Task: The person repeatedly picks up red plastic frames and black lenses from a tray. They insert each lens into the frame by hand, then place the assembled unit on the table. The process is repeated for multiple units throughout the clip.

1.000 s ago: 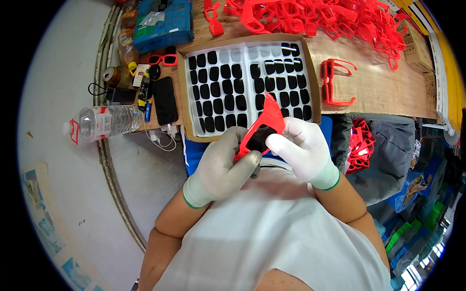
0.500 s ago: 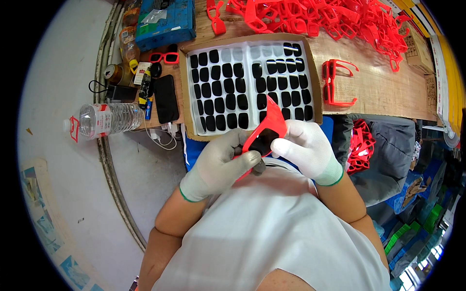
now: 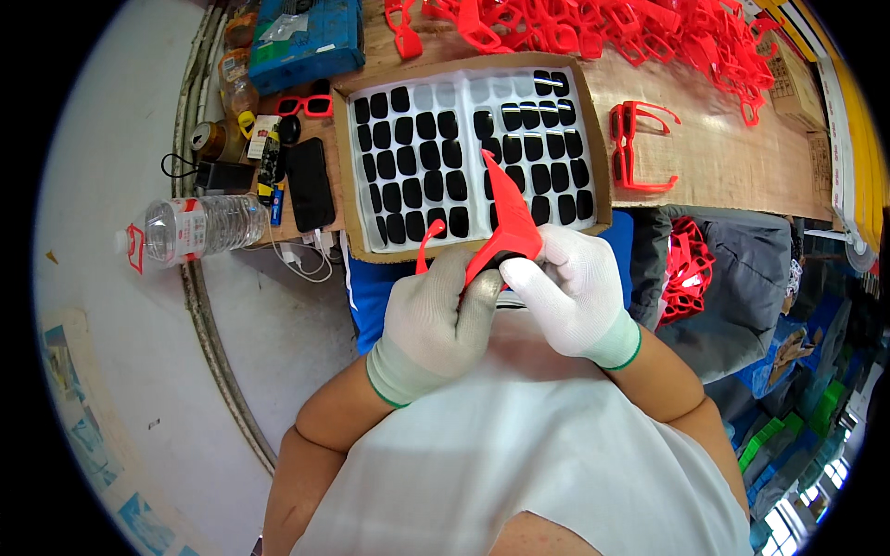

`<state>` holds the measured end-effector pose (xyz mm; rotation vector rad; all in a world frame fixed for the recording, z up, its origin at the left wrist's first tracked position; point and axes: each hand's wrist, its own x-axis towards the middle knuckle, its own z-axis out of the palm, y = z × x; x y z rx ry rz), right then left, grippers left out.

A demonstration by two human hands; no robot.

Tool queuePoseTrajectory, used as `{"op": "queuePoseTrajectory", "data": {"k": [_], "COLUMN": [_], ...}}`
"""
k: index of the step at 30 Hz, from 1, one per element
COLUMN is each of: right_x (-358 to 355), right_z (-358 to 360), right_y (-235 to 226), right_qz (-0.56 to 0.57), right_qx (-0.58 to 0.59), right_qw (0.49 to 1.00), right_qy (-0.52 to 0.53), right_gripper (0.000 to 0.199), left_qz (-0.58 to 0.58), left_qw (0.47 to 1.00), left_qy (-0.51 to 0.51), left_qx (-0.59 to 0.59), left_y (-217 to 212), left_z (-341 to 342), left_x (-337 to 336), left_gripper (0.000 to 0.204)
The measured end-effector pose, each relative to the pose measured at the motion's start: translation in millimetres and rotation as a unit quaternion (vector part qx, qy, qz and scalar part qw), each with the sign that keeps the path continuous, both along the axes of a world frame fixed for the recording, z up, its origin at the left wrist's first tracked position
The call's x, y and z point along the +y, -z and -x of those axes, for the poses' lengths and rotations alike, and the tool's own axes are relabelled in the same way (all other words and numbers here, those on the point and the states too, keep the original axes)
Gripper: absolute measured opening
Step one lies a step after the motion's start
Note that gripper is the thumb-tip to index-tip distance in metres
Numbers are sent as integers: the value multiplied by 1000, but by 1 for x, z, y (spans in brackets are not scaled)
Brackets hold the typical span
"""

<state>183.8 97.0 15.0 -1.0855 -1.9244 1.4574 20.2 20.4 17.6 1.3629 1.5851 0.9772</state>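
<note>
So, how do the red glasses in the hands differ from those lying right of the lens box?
The left hand and right hand grip the held glasses; the resting glasses lie on the table. The held glasses' visible temples point forward; the resting glasses' temples point right. The hands partly hide the held glasses; the resting glasses are uncovered. Both are red.
</note>
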Motion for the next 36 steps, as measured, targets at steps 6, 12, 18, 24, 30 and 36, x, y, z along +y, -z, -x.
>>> {"op": "queuePoseTrajectory", "data": {"k": [6, 12, 18, 24, 30, 36], "right_x": [0, 2, -3, 3, 6, 22], "right_z": [5, -2, 8, 6, 7, 12], "right_y": [1, 5, 14, 17, 18, 21], "right_qz": [-23, 110, 205, 117, 111, 76], "right_qx": [23, 18, 89, 7, 43, -10], "right_qw": [999, 994, 975, 993, 993, 996], "right_qy": [3, -4, 8, -23, -20, 45], "right_gripper": [16, 16, 18, 19, 18, 41], "left_qz": [-66, 52, 17, -90, -103, -41], "left_qw": [997, 994, 998, 985, 983, 991], "left_qy": [-8, 40, 31, -11, -8, 10], "left_qx": [46, -86, 56, 146, 151, 124], "left_y": [6, 2, 6, 20, 17, 21], "left_z": [0, 16, 8, -4, -4, 13], "left_x": [-3, 2, -1, 0, 4, 23], "left_gripper": [17, 26, 29, 30, 28, 29]}}
